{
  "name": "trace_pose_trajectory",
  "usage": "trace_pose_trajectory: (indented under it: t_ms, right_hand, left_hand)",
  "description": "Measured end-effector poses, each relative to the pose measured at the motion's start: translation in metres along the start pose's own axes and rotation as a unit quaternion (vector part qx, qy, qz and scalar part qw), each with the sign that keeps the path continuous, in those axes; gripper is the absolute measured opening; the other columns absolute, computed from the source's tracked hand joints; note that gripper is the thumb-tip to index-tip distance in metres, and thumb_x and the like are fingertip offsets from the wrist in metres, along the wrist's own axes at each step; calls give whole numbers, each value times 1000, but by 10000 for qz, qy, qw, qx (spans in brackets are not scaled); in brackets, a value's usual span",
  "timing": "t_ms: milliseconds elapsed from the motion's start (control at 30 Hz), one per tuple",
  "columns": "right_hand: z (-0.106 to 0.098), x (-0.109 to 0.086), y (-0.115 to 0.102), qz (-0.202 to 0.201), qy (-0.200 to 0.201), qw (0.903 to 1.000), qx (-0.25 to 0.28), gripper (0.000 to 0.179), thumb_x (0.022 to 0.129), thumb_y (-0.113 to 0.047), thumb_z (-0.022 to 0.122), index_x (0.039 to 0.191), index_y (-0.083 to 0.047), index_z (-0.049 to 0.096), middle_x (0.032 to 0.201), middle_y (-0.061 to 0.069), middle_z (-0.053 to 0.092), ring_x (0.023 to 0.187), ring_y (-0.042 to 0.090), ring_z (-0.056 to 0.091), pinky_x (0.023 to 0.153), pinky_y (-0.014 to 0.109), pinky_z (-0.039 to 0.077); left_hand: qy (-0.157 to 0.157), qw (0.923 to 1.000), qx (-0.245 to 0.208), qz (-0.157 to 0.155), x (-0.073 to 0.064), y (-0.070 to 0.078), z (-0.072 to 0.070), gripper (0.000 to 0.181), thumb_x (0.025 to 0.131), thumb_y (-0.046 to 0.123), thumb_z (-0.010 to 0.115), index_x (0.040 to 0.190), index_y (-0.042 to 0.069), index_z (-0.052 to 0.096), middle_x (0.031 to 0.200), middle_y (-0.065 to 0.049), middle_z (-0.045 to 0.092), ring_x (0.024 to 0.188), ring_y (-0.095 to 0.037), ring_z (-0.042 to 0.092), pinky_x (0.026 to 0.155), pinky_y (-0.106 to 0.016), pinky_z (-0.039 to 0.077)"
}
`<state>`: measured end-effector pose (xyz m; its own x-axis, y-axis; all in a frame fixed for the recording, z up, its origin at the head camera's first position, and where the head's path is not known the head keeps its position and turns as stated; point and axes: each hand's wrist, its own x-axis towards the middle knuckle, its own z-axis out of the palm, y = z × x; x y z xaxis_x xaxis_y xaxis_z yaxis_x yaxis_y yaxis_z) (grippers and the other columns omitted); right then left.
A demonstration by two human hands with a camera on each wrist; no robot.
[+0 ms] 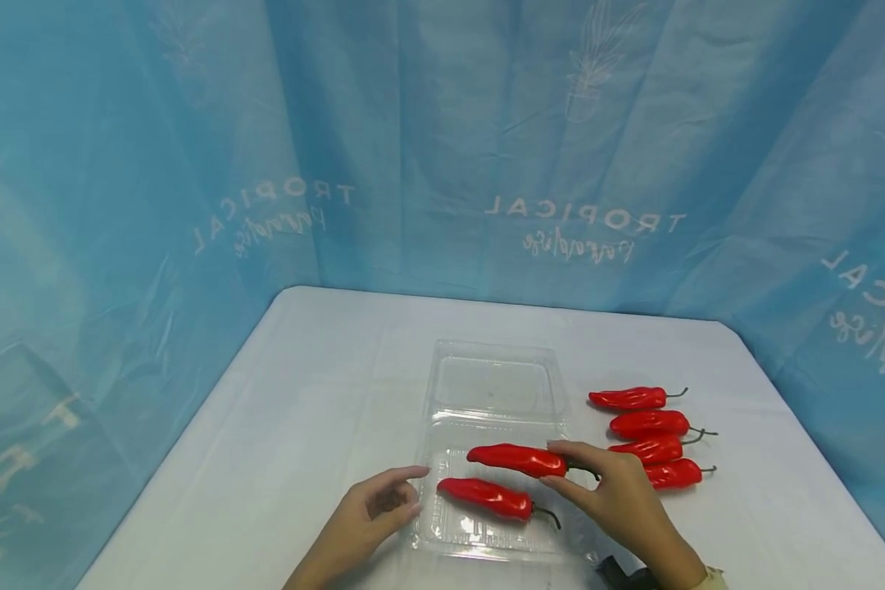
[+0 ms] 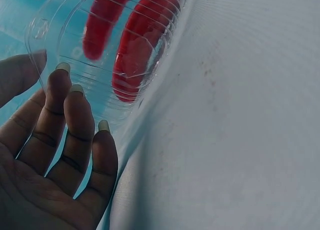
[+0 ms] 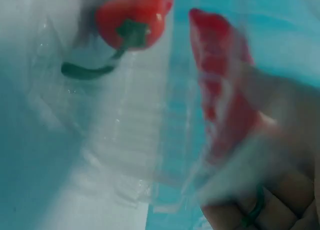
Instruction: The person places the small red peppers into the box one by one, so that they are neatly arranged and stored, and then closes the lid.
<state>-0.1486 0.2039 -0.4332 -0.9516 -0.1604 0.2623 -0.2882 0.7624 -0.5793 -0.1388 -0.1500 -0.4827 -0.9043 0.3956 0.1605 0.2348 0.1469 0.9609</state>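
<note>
While white cloth-covered table [image 1: 339, 385] leaves room left of clear plastic hinged container [image 1: 487, 393], left hand [image 1: 361, 515] is at its left rim [image 1: 417, 528], fingers parted, contact unclear. Right hand [image 1: 625, 501] pinches long glossy red pepper [image 1: 516, 460], stem end, above container. Left wrist view only: pepper tips [image 2: 126, 79] through clear plastic.

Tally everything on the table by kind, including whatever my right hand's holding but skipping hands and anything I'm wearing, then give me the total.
Red chili peppers: 6
Clear plastic clamshell container: 1
Total: 7
</note>
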Motion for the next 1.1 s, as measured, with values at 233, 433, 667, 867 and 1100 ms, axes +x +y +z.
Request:
trace_pose_trajectory:
  t_ms: [233, 433, 667, 867, 1100]
  right_hand:
    - [19, 3, -8, -471, -444, 9968, -460, 49, 79, -35, 89, 122, -17, 75, 111, -9, 76, 99, 9, 72, 83, 35, 60]
    - [28, 4, -8, -759, -1291, 9875, -491, 48, 86, -44, 81, 123, -15, 75, 109, -6, 76, 106, 19, 72, 86, 44, 59]
    - [26, 7, -8, -1065, -1911, 9750, -384, 37, 90, -37, 79, 122, -18, 76, 108, -13, 75, 114, 25, 69, 99, 58, 48]
    - [27, 9, -6, -1169, -2050, 9706, -473, 42, 90, -34, 79, 129, -17, 73, 118, -11, 73, 111, 12, 69, 105, 57, 44]
    - [19, 5, -4, -1234, -1719, 9773, -102, 49, 91, -30, 78, 137, -17, 67, 126, -9, 69, 122, 24, 65, 102, 55, 46]
  left_hand:
    - [-50, 10000, -75, 32, -1, -1, 1, 41, 97, 9, 69, 137, 4, 61, 96, -1, 66, 90, -14, 64, 88, -28, 55]
    - [-45, 10000, -44, -60, -1, -1, 3, 41, 98, 14, 70, 137, 6, 62, 97, -4, 67, 91, -16, 65, 89, -28, 55]
    - [-16, 9999, -66, -104, 1, 1, 3, 42, 97, 14, 71, 137, 5, 62, 96, -6, 67, 91, -19, 66, 90, -28, 55]
    - [-35, 10000, -43, -30, 1, -1, 1, 42, 97, 13, 70, 137, 5, 62, 96, -8, 67, 91, -18, 66, 89, -28, 55]
    - [32, 9998, 52, -181, 1, -2, 1, 42, 97, 16, 71, 137, 6, 62, 96, -6, 67, 90, -18, 65, 92, -27, 55]
